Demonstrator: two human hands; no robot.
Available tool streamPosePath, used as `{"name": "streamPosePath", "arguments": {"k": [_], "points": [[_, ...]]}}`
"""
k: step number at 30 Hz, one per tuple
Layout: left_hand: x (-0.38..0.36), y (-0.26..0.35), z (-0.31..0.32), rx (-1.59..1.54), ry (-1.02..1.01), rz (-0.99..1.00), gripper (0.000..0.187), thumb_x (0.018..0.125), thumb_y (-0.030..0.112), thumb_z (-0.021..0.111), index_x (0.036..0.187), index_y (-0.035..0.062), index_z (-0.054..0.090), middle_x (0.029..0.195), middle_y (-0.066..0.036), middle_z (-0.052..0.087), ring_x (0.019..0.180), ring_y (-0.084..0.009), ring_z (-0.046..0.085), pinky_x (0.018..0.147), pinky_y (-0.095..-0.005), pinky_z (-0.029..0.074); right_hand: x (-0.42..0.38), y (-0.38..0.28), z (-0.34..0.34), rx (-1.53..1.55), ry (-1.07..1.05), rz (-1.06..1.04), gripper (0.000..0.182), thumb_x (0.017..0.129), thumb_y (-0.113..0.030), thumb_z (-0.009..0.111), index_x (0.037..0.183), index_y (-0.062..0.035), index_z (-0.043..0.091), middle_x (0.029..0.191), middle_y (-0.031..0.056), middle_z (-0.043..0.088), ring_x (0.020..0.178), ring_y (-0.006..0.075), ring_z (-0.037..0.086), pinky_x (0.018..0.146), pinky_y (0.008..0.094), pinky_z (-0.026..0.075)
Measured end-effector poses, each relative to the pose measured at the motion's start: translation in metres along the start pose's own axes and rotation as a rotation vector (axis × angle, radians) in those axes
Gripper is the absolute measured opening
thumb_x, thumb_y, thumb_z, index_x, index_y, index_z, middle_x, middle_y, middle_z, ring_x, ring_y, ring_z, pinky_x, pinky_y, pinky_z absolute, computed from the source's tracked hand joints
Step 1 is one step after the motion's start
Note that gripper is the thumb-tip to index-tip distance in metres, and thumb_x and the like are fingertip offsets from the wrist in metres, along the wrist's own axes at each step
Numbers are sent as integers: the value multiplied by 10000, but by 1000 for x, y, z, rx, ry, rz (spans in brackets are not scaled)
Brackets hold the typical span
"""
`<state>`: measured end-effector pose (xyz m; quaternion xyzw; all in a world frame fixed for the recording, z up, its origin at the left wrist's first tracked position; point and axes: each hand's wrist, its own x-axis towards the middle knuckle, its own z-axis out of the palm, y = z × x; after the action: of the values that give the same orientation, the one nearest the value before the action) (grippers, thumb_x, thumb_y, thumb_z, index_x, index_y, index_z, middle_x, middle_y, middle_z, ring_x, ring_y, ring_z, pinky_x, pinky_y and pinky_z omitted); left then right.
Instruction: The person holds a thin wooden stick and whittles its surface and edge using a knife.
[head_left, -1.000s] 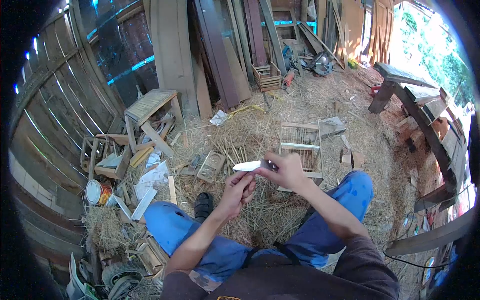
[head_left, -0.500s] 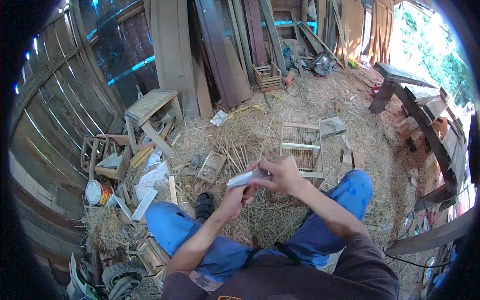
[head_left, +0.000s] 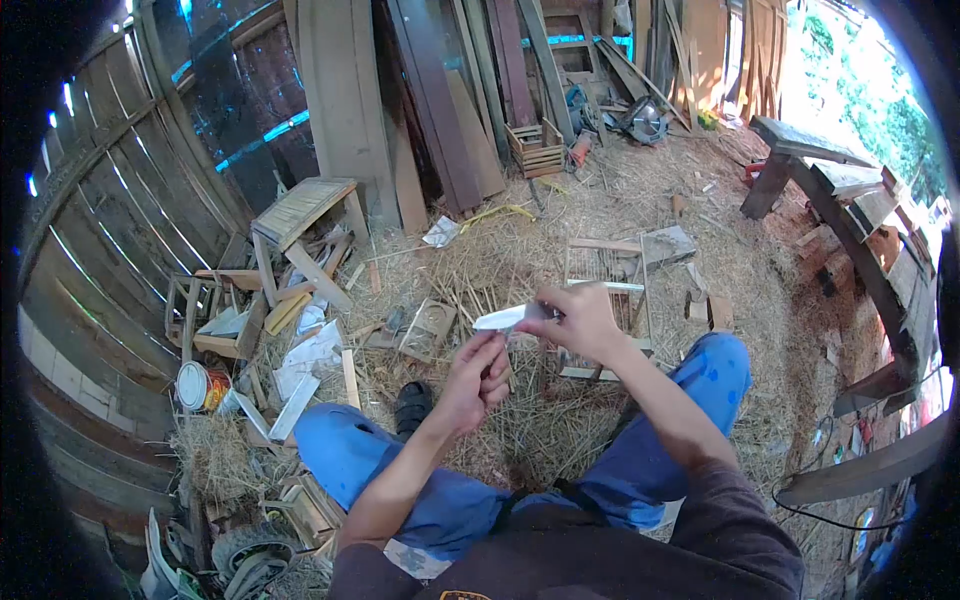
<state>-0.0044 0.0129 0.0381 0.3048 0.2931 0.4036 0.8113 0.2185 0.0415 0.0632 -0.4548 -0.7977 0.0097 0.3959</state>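
Observation:
A small flat piece (head_left: 500, 319), white at one end and grey towards the other, is held up between my hands over the straw; its exact kind I cannot make out. My right hand (head_left: 583, 322) pinches its grey end, thumb in front and fingers curled behind. Below the white end, my left hand (head_left: 474, 385) has its fingers curled in, with the fingertips against the underside of the piece. Beyond my right hand a slatted wooden frame (head_left: 607, 287) lies on the ground. Left of the hands is a small wooden piece with a round opening (head_left: 428, 331).
Straw covers the floor. A small wooden table (head_left: 305, 210), a paint can (head_left: 200, 386) and white paper (head_left: 312, 352) lie left. Tall boards (head_left: 440, 110) lean at the back, near a slatted crate (head_left: 537, 150) and circular saw (head_left: 645, 122). A rough bench (head_left: 850, 230) stands right.
Both hands have shifted slightly, the piece moving up and right. My left hand now sits lower against it, with its fingers more visible.

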Motion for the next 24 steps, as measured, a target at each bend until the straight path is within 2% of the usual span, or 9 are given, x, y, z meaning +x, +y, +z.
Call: {"name": "streamPosePath", "arguments": {"k": [2, 3, 6, 7, 9, 14, 18, 19, 24], "points": [[4, -1, 0, 82, -2, 47, 219, 1047, 164, 525, 1252, 109, 580, 702, 39, 412, 493, -45, 295, 423, -220, 204, -5, -4, 4, -49, 0, -25, 462, 801, -573, 765, 808, -120, 674, 532, 102, 585, 479, 313, 623, 467, 405, 475], [-2, 1, 7, 104, -16, 41, 106, 1047, 165, 535, 1111, 97, 584, 706, 43, 416, 500, -35, 300, 421, -216, 203, -8, -9, 5, -74, -11, -73, 462, 805, -569, 763, 806, -116, 675, 533, 103, 588, 481, 310, 626, 466, 400, 478], [-2, -7, 5, 84, 17, 8, 171, 1037, 177, 541, 1187, 106, 581, 695, 38, 416, 505, -41, 311, 420, -210, 205, -8, -12, 5, -65, 5, -56, 453, 816, -559, 758, 798, -115, 671, 539, 112, 597, 476, 298, 628, 466, 397, 480], [-2, -4, 2, 109, -45, -3, 382, 1040, 171, 533, 1420, 137, 514, 704, 43, 416, 524, -39, 325, 429, -205, 220, -5, -4, 5, -27, 45, 11, 451, 815, -558, 760, 795, -117, 669, 540, 115, 597, 472, 298, 625, 466, 398, 477], [-8, -6, 8, 123, -48, -2, 462, 1036, 187, 559, 1487, 149, 464, 710, 47, 416, 529, -36, 315, 433, -208, 224, 4, 4, -4, -67, 106, 102, 390, 771, -451, 822, 750, -98, 658, 561, 91, 605, 489, 278, 616, 490, 395, 472], [-8, -4, 6, 26, 36, -64, 521, 1041, 195, 551, 1542, 182, 408, 707, 56, 395, 539, -42, 283, 441, -206, 216, -15, -18, 2, -75, -80, -91, 408, 768, -480, 816, 718, -114, 642, 534, 81, 573, 468, 284, 593, 465, 385, 442], [-5, 0, 1, -39, 20, -40, 319, 1043, 177, 521, 1361, 150, 542, 682, 42, 390, 500, -50, 271, 426, -217, 197, -6, -10, 6, 5, -6, -83, 391, 764, -478, 820, 753, -123, 656, 533, 80, 562, 468, 279, 592, 459, 388, 440], [-5, 1, 5, -35, -23, -28, 190, 1046, 175, 508, 1222, 131, 564, 680, 31, 403, 488, -52, 284, 423, -220, 197, -6, -6, 7, 12, -1, -35, 388, 763, -478, 821, 765, -124, 661, 534, 80, 563, 469, 278, 594, 458, 387, 440], [-3, -10, 2, -8, -19, -66, 218, 1040, 203, 529, 1248, 141, 553, 665, 33, 406, 491, -48, 299, 421, -223, 193, -12, -24, 5, 50, -45, -124, 379, 772, -460, 820, 806, -112, 674, 539, 82, 572, 464, 273, 595, 453, 380, 445]]}}
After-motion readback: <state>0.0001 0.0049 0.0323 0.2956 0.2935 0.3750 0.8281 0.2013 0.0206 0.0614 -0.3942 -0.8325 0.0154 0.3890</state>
